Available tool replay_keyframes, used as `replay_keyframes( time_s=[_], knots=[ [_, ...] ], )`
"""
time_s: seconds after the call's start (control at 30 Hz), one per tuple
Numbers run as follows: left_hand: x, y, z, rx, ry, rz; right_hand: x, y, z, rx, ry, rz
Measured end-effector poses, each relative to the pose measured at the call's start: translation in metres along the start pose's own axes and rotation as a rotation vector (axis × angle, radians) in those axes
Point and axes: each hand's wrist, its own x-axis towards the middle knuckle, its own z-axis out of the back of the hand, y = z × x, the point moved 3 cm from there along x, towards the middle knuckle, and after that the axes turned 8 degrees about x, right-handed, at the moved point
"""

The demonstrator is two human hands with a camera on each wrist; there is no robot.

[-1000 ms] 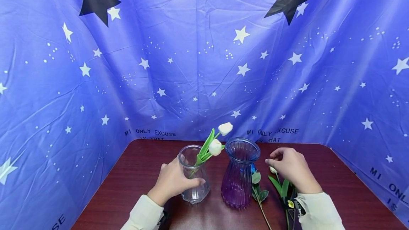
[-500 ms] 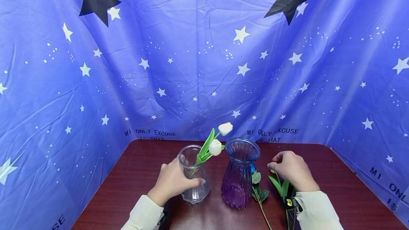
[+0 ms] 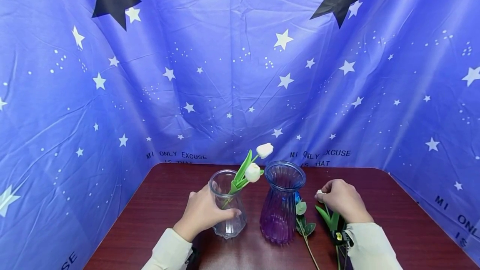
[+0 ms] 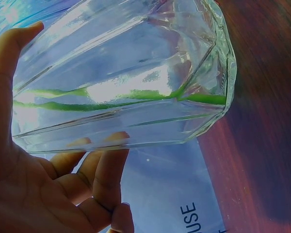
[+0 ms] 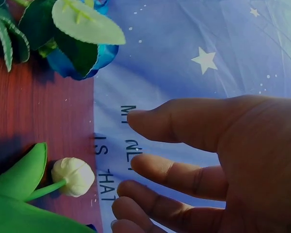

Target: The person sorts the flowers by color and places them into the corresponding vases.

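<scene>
My left hand (image 3: 202, 213) grips a clear glass vase (image 3: 229, 230) by its side, thumb in front. Two white tulips (image 3: 253, 173) lean out of its mouth to the right. In the left wrist view their green stems (image 4: 203, 98) reach down to the vase's base. To the right of that vase stands a ribbed blue-and-purple glass vase (image 3: 277, 220). My right hand (image 3: 344, 201) hovers over another white tulip (image 5: 73, 176) lying on the table. The right wrist view shows the thumb and fingers parted, with nothing between them, and the tulip's bloom below the fingertips.
Beside the purple vase lies a blue flower (image 5: 106, 58) with dark green leaves (image 3: 309, 229) and a long stem. A small yellow bloom (image 3: 339, 236) shows by the right cuff. Blue star-print cloth (image 3: 240, 95) walls off the back and sides of the reddish-brown table (image 3: 168, 186).
My right hand has lowered slightly toward the near side, over the lying tulip's bloom. The left hand and both vases have stayed in place.
</scene>
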Motion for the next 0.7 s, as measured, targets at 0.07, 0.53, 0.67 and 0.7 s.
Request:
replay_keyframes(
  time_s=[0.07,0.53,0.67,0.7],
  knots=[
    [0.0,0.0,0.0,0.008,0.002,0.002,0.0,-0.003,-0.001,-0.007,-0.003,-0.008],
    [0.001,0.0,0.001,-0.002,0.002,0.005,0.005,-0.012,-0.005,-0.037,0.017,-0.073],
    [0.001,0.0,0.001,-0.009,0.012,0.01,0.004,-0.014,-0.007,-0.028,0.03,-0.1],
    [0.001,0.0,0.001,-0.009,0.014,0.01,0.004,-0.014,-0.007,-0.026,0.033,-0.105]
  ],
)
